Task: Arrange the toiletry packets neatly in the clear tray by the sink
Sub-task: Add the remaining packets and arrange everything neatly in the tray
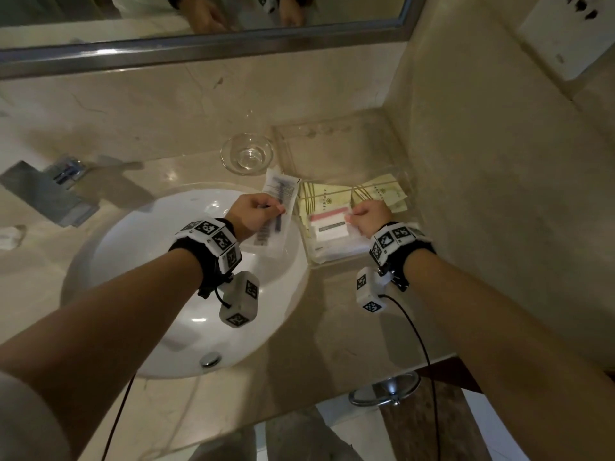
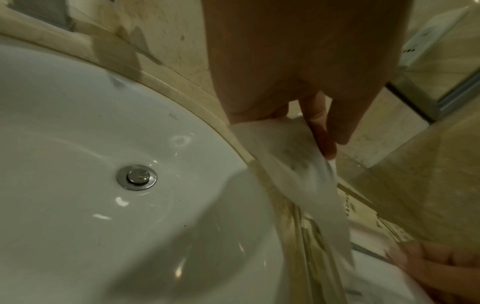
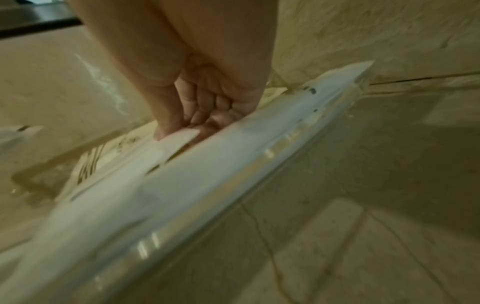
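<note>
left hand (image 1: 255, 212) pinching packet (image 1: 276, 214), wrist bent

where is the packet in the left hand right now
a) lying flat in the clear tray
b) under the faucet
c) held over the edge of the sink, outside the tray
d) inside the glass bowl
c: the left hand pinches the long clear packet over the sink rim, left of the clear tray, apart from the glass bowl.

bathroom, prob hotel | white sink (image 1: 186, 294) set in marble desk (image 1: 332, 327) | mirror (image 1: 199, 44) on wall | faucet (image 1: 50, 191) | clear tray (image 1: 339, 151) w/ toiletry packets (image 1: 324, 202)
</note>
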{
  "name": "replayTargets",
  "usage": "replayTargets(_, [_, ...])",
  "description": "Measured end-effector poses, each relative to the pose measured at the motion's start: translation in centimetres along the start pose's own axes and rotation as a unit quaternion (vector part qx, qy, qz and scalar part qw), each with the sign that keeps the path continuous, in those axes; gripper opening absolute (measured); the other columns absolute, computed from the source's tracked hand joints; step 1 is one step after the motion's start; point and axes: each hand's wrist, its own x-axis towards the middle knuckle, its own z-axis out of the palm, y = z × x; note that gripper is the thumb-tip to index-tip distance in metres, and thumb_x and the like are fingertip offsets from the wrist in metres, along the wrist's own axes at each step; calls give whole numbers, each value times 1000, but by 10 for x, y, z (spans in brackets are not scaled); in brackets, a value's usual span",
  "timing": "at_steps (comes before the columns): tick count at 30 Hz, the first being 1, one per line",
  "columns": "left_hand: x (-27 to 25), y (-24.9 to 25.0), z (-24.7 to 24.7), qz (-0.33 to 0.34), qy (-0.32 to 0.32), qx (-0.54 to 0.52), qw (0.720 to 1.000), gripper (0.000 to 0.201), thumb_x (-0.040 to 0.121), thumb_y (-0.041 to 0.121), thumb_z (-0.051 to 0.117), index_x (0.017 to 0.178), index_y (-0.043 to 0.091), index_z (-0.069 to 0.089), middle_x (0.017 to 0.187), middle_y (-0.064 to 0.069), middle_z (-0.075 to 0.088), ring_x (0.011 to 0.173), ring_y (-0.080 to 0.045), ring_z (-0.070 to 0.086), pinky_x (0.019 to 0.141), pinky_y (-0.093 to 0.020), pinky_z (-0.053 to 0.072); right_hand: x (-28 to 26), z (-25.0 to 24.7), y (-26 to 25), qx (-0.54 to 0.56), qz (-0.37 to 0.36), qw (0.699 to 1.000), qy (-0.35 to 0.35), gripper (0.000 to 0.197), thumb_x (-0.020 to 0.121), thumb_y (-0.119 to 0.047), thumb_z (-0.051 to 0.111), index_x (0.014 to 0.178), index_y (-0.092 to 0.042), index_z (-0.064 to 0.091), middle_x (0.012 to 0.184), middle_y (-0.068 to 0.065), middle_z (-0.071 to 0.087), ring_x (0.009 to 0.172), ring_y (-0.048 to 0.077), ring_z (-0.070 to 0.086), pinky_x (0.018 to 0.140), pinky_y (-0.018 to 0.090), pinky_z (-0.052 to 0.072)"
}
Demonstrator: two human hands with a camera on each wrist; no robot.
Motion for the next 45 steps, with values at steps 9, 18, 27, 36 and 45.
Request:
replayTargets(9, [2, 0, 8, 23, -8, 19, 1000, 28, 87, -3, 51, 110, 3, 65, 102, -6, 58, 92, -18, 52, 77, -17, 43, -1, 16, 3, -58, 4, 998, 17, 16, 89, -23, 61, 79, -16, 51, 79, -2, 56, 79, 18, 53, 71, 22, 39])
replayTargets(18, [-11, 20, 12, 30, -62, -50, 996, 74, 84, -6, 57, 144, 24, 28, 105, -8, 61, 94, -23, 60, 91, -39, 49, -15, 0, -2, -52, -53, 996, 47, 35, 94, -40, 49, 92, -7, 60, 78, 4, 56, 71, 20, 52, 69, 27, 44])
replayTargets(27, [-22, 39, 32, 37, -95, -7, 995, 74, 83, -4, 61, 145, 13, 26, 104, -12, 63, 85, -18, 59, 95, -33, 44, -45, -14, -26, 191, -83, 978, -30, 19, 92, -34, 54, 91, -15, 57, 74, -5, 59, 60, 10, 55, 51, 20, 43])
replayTargets(36, [-41, 53, 38, 75, -169, 34, 982, 30, 78, -8, 66, 102, 8, 61, 81, -1, 63, 73, -12, 60, 68, -18, 52, -56, -38, -13, 263, -72, 962, -27, 21, 87, -2, 61, 72, -17, 56, 66, 1, 54, 55, 10, 47, 45, 14, 38])
replayTargets(45, [-34, 41, 33, 105, -92, 218, 966, 26, 75, 3, 68, 101, -1, 64, 88, -10, 56, 85, -22, 53, 73, -28, 40, -72, -61, 2, 366, -5, 927, -82, 15, 92, -27, 56, 85, -14, 58, 69, 2, 69, 52, 8, 62, 47, 17, 47])
